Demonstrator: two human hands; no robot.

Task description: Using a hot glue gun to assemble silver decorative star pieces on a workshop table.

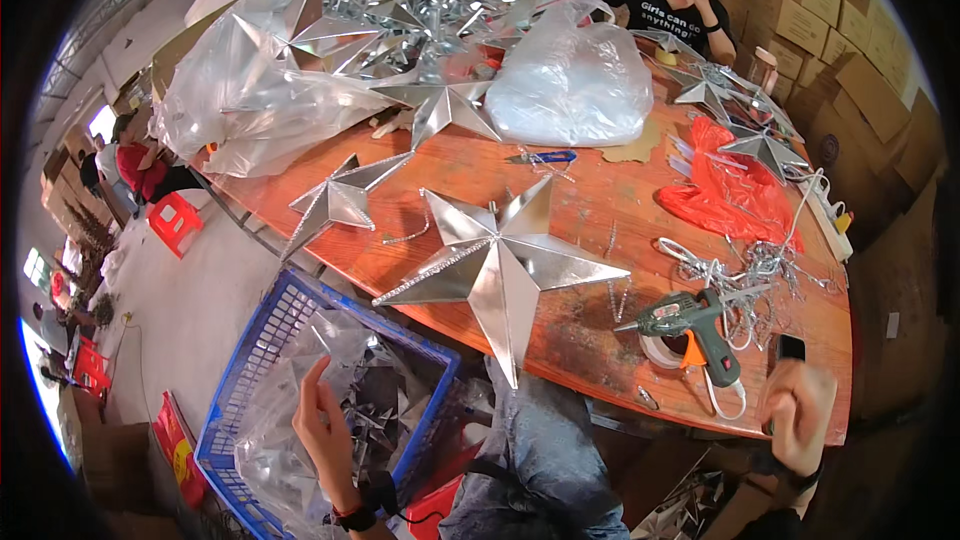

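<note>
A large silver five-pointed star (498,243) lies on the orange-brown table in front of me, with a strand of sparkly trim along its left arm. My left hand (325,430) is raised over a blue plastic crate (262,340), fingers stretched, holding nothing. My right hand (800,410) is curled closed at the table's right front edge, slightly blurred; what it holds, if anything, is hidden. Just behind it lies a dark phone (789,348). A green glue gun (690,325) with an orange trigger rests on its side, partly over a roll of tape (660,353).
A smaller star (343,197) lies behind left. Farther back are a blue-handled cutter (542,157), a stuffed clear bag (570,80) and bagged silver stars (300,40). Red plastic (725,195) and tangled silver cords (750,280) lie right. A person (675,0) sits across; cartons (800,10) stand behind.
</note>
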